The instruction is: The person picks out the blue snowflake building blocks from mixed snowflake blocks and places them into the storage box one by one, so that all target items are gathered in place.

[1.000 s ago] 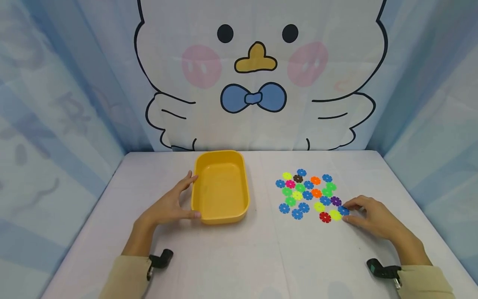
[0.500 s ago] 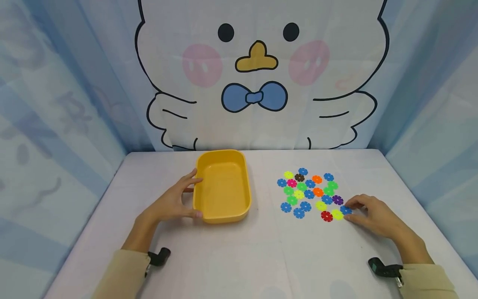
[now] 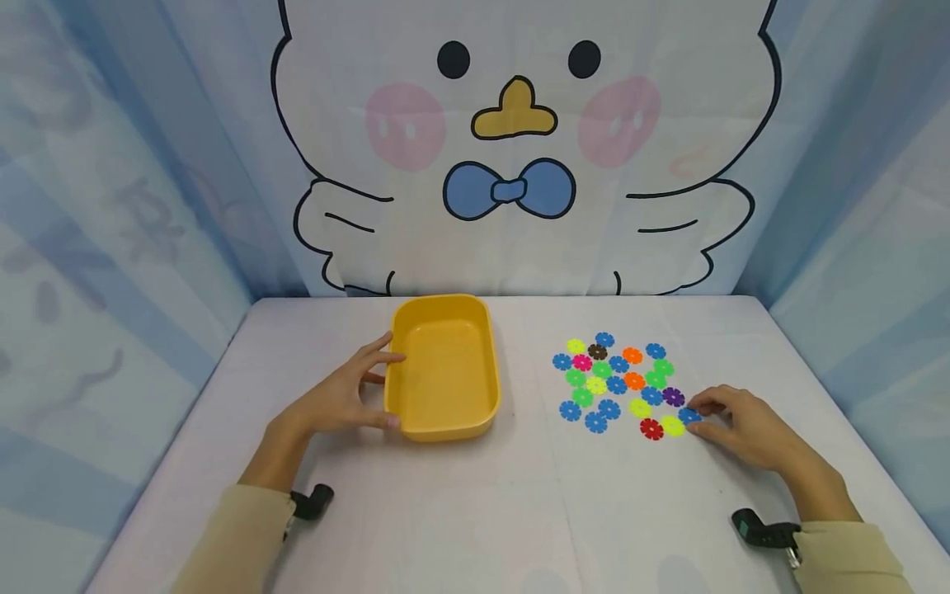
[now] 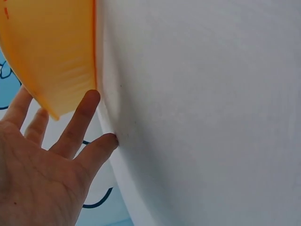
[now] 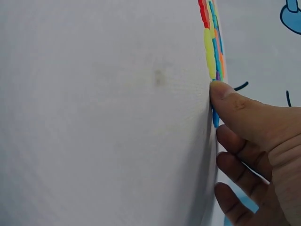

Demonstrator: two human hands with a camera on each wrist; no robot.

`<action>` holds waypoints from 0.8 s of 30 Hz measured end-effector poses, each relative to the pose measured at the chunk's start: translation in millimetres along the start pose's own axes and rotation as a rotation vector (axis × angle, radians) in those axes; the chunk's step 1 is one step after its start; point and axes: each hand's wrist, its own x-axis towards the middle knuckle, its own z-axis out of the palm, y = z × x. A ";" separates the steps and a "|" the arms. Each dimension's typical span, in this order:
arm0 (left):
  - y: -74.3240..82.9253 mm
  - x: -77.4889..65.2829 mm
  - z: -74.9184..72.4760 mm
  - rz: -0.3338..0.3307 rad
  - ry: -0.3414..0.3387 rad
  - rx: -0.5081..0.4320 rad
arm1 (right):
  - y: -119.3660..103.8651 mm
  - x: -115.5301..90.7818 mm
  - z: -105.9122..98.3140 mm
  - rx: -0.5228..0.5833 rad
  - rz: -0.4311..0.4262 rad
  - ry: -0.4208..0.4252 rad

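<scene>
A yellow plastic tray (image 3: pixel 445 425) lies on the table left of centre. My left hand (image 3: pixel 334 400) is at its left side, fingers spread, with fingertips at the rim and the thumb near the front left corner. In the left wrist view the fingers (image 4: pixel 77 122) look mostly straight against the tray (image 4: pixel 51 61). On the right, my right hand (image 3: pixel 750 425) pinches a blue notched plastic disc (image 3: pixel 688 416) by its edges, between thumb and index finger. The disc (image 5: pixel 215 117) lies flat on the table in the right wrist view, partly hidden by the thumb.
Several flat snowflake discs lie scattered right of the tray, among them a red disc (image 3: pixel 651 429), a yellow disc (image 3: pixel 672 426) and a purple disc (image 3: pixel 673 397). A white cloth covers the table (image 3: pixel 475 520). A printed curtain (image 3: pixel 512 247) stands behind the far edge.
The left hand's fingers have shifted slightly further over the tray's rim. The right hand stays at the blue disc. The whole head view has drifted a little.
</scene>
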 end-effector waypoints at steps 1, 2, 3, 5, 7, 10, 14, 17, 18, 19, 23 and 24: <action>0.0 0.0 -0.2 0.000 0.003 0.004 | 0.1 0.5 0.0 0.001 0.001 -0.001; -0.2 -0.1 -0.1 -0.002 0.005 0.004 | 0.7 0.9 0.1 -0.001 0.001 0.000; -0.6 0.0 0.2 -0.003 0.007 0.006 | 0.9 1.2 0.0 0.003 0.003 -0.001; -1.5 -0.2 0.6 -0.005 0.013 0.014 | 0.9 1.8 -0.4 0.013 0.012 -0.005; -2.5 -0.1 0.7 -0.005 0.016 0.020 | 0.3 2.2 -0.7 0.018 0.015 -0.004; -3.3 0.2 0.0 -0.009 0.019 0.033 | -0.7 2.0 -1.0 0.030 0.011 0.000; -2.5 2.0 0.4 0.013 0.015 0.030 | -1.1 -1.3 -2.9 0.044 -0.001 -0.010; -1.2 3.7 1.7 0.032 0.004 0.023 | -0.9 -4.5 -5.4 0.053 0.005 -0.030; -0.9 4.0 2.0 0.034 0.001 0.024 | -0.7 -5.2 -6.0 0.052 0.009 -0.038; -1.0 4.1 2.2 0.032 0.001 0.025 | -0.6 -5.5 -6.5 0.055 0.013 -0.045; -1.5 3.6 1.3 0.012 0.007 0.038 | 0.4 -4.9 -6.1 0.053 0.006 -0.068; -1.7 3.6 1.0 0.009 0.008 0.041 | 0.4 -4.5 -5.8 0.050 0.005 -0.065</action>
